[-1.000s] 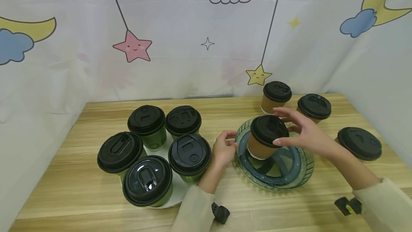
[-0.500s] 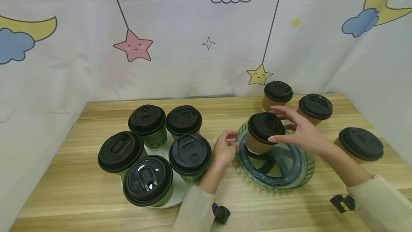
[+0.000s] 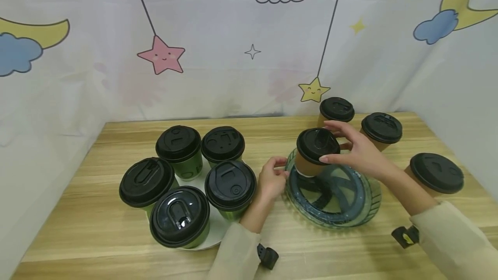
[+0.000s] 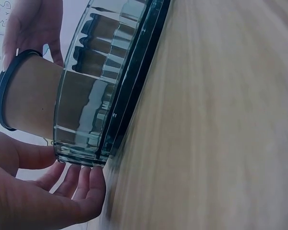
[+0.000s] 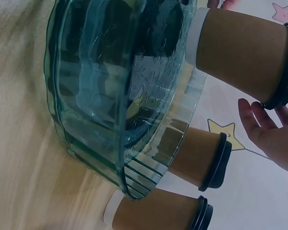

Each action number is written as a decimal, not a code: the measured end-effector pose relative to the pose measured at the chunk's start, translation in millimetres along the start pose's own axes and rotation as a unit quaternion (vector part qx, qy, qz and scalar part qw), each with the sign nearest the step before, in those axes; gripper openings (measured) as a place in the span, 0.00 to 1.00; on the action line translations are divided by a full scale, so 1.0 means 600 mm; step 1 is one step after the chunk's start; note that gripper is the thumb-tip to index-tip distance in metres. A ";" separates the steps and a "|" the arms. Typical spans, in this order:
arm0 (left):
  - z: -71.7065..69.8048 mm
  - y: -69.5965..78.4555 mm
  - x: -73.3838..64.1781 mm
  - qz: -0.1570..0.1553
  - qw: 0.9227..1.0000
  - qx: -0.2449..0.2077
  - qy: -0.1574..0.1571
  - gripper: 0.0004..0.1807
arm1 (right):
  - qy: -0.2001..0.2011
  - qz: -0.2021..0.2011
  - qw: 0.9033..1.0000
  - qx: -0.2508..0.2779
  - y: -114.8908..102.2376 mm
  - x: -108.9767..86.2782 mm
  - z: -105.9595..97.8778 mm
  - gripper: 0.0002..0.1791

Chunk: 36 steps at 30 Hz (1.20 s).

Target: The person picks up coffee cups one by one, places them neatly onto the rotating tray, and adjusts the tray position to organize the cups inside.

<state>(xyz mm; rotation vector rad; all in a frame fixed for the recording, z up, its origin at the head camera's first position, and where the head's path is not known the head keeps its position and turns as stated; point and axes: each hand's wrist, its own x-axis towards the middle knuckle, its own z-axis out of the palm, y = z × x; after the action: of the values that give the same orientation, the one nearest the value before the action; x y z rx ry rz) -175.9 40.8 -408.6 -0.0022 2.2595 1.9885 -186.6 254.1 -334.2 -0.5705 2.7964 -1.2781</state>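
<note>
Over the far-left part of the ribbed glass bowl (image 3: 374, 200): takeaway coffee cup (image 3: 307, 167), brown with pale base band, black lid (image 3: 316, 142) on, roughly upright. Base within the rim in head view; cannot tell if touching the floor. Contents hidden. Pinched at the lid between thumb and fingers of the right hand (image 3: 359, 152). Bowl green-tinted, dark ring and curved bands in its floor; gripped at the left edge by the left hand (image 3: 272, 179), thumb at the rim, curved fingers against the outer wall. Left of that, five green lidded cups (image 3: 180, 217) clustered at a white plate (image 3: 218, 233), some bases hidden. Behind and right, three more brown cups (image 3: 382, 128), black-lidded, on wood-grain table (image 3: 311, 254). Farthest back, printed cloth (image 3: 218, 12).
</note>
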 end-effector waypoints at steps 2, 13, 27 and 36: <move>0.000 0.001 0.000 -0.001 1.000 -0.001 -0.002 0.18 | -0.001 0.001 1.000 0.002 -0.001 0.002 0.000 0.42; -0.001 0.005 -0.001 -0.001 1.000 0.003 -0.004 0.18 | -0.012 0.004 1.000 0.008 -0.008 0.009 0.001 0.43; 0.001 0.003 -0.001 -0.001 1.000 0.003 -0.002 0.18 | -0.014 0.012 1.000 0.009 -0.001 0.013 0.008 0.43; 0.001 0.002 0.000 -0.002 1.000 0.001 -0.001 0.17 | -0.011 0.013 1.000 0.011 0.008 0.015 0.014 0.42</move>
<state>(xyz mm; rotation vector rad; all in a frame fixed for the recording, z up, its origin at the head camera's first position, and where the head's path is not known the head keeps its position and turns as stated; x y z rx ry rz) -175.9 41.5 -407.2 -0.0061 2.2588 1.9831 -195.4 248.1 -342.0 -0.5435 2.7589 -1.2880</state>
